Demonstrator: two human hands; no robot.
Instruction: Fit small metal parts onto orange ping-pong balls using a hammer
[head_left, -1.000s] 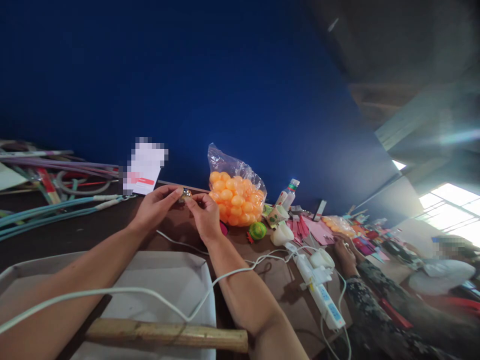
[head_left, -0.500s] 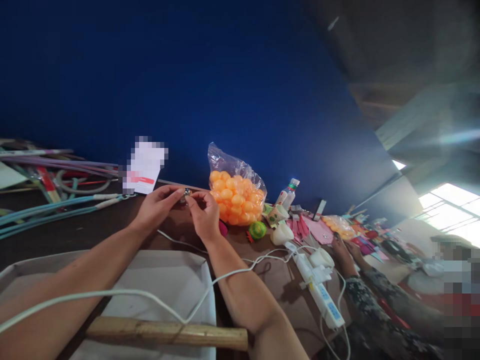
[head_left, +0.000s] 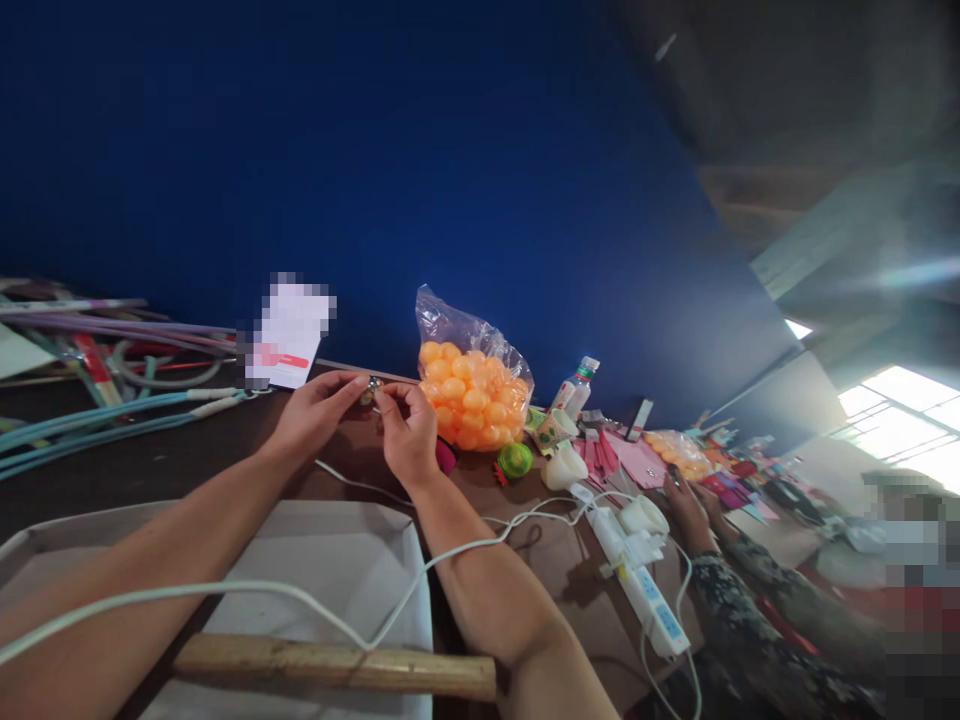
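Thumb and fingers of my left hand pinch a small shiny metal piece, too small to make out in detail. Right beside it, my right hand is closed with thumb and fingertips together at the piece's right side; whatever they hold is hidden. Both hands are raised over the brown tabletop. Behind my right hand stands a clear plastic bag of orange balls. A phone with a lit screen leans up just beyond my left hand.
A white cable crosses over my forearms toward a power strip. Below are a pale tray and a wooden stick. Blue cords lie left. Tape rolls, a bottle and a co-worker's hands are right.
My right thumb and fingers have shifted slightly at the metal piece, showing a little more of it. My left hand stays almost still.
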